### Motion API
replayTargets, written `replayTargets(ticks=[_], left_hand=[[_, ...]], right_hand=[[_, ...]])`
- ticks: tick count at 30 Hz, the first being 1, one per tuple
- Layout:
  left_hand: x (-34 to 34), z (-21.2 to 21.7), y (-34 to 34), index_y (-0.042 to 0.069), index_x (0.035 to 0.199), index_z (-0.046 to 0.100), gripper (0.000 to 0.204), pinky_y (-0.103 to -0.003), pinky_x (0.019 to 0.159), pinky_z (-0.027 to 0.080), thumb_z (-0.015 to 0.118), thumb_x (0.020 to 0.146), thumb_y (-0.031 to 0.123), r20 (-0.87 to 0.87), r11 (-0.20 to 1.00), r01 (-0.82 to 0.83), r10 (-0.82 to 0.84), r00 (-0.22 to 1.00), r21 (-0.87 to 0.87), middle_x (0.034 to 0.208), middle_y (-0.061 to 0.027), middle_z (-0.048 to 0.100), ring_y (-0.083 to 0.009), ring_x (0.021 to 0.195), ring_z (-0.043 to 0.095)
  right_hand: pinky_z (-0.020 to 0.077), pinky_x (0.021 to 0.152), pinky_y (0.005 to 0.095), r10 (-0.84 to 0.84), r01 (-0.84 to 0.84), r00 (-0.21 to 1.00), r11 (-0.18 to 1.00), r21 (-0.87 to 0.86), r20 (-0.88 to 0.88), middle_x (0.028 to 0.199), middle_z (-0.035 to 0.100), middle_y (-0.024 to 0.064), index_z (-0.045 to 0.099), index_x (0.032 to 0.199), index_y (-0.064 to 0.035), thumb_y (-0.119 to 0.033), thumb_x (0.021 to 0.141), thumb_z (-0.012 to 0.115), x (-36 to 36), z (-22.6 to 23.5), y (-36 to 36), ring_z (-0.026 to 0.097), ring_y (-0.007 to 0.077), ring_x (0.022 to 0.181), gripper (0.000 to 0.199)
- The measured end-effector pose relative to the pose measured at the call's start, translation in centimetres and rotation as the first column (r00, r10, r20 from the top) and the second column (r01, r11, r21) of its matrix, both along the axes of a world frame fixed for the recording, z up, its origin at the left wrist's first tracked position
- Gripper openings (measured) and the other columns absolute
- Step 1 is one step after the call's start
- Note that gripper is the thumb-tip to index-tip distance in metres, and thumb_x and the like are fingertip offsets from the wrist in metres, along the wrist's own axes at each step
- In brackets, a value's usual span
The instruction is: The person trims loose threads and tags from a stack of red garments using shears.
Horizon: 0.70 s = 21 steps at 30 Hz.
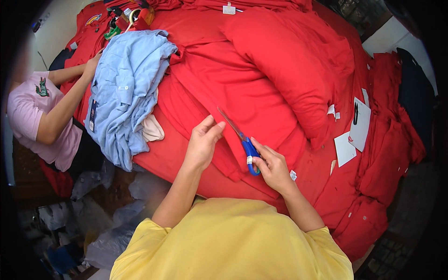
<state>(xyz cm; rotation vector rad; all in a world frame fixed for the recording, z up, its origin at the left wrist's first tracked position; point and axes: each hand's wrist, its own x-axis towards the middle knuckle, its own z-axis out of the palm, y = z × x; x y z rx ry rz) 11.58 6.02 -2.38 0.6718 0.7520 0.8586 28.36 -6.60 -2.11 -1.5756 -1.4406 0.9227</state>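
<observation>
Pale surface (58,29) upper left, reddish-brown floor (117,184) lower left, soft even light

We are in what seems to be a clothing workshop, because red clothes (289,56) lie in big heaps over a wide table (165,151), and a blue shirt (128,70) with a dark tag (93,115) lies near them. We notice also scissors (249,149) held above the cloth, white cards (360,123), a co-worker (53,116) at the left side, and plastic bags (109,247) gathered below.

Blue-handled scissors (244,140) (blades together) — slanted, tips pointing forward and left; red cloth (266,109) — rumpled, spread beneath them.
</observation>
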Motion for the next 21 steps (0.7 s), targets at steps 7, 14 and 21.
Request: replayTargets(ticks=[7, 14, 21], left_hand=[[-0.7, 0.4, 1.2, 0.002, 0.124, 0.052, 0.038, -0.025, 0.079, 0.047, 0.057, 0.087, -0.002, -0.127, 0.980, 0.129, -0.110, 0.986, 0.152, 0.102, -0.0044, 0.063, -0.0094, 0.088, 0.059], [-0.8, -0.4, 2.6, 0.001, 0.119, 0.056, 0.031, -0.025, 0.079, 0.048, 0.056, 0.088, 0.000, -0.022, 0.993, 0.059, -0.057, 0.998, 0.102, 0.102, -0.0059, 0.064, -0.0104, 0.091, 0.060], [-1.6, -0.4, 3.0, 0.002, 0.111, 0.061, 0.024, -0.022, 0.073, 0.047, 0.057, 0.088, 0.002, -0.109, 0.993, 0.066, -0.055, 0.993, 0.096, 0.091, -0.0019, 0.065, -0.0061, 0.080, 0.058]], right_hand=[[0.0485, 0.064, 0.0300, 0.015, -0.028, 0.992, 0.994, 0.104, 0.123, 0.083, 0.057, 0.0123, 0.046, 0.135, 0.0011, -0.012, 0.089, 0.061, -0.7, 0.0, 1.8, 0.059, 0.0172, 0.069, 0.050], [0.0472, 0.059, 0.0284, -0.058, 0.057, 0.997, 0.998, -0.017, -0.049, 0.083, 0.058, 0.0116, 0.047, 0.134, 0.0006, -0.012, 0.089, 0.061, -1.4, -0.1, 1.9, 0.057, 0.0142, 0.063, 0.049], [0.0453, 0.053, 0.0294, -0.058, 0.038, 0.982, 0.993, 0.113, 0.180, 0.079, 0.054, 0.0108, 0.048, 0.132, 0.0025, -0.014, 0.084, 0.067, -2.4, 0.5, 1.8, 0.053, 0.0155, 0.056, 0.054]])
